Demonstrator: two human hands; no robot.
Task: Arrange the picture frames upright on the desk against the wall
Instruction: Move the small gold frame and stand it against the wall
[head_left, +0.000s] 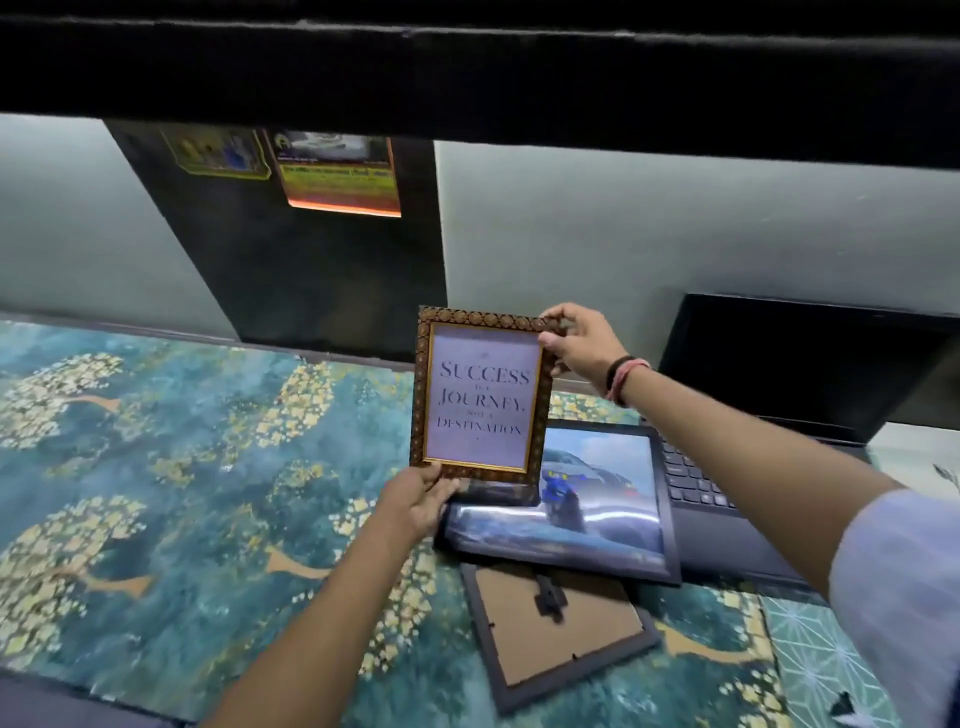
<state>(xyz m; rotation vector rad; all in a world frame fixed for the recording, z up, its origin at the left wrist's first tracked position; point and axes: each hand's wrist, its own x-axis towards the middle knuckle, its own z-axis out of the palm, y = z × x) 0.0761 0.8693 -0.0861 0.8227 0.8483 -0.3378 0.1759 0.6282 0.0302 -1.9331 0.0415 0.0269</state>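
Observation:
A small brown patterned frame (480, 397) with a printed quote is held upright in the air above the desk. My left hand (418, 499) grips its bottom left corner and my right hand (582, 340) pinches its top right corner. Beneath it a black frame with a car picture (597, 512) lies flat on the desk, face up. Another black frame (558, 631) lies face down in front of that one, its brown backing and stand clip showing. The grey-green wall (571, 244) rises behind the desk.
The desk carries a teal floral cover (182, 467). An open black laptop (769, 415) stands at the right, touching the car frame. A dark panel with stickers (311, 249) leans on the wall at centre left. A dark shelf edge (467, 67) hangs overhead.

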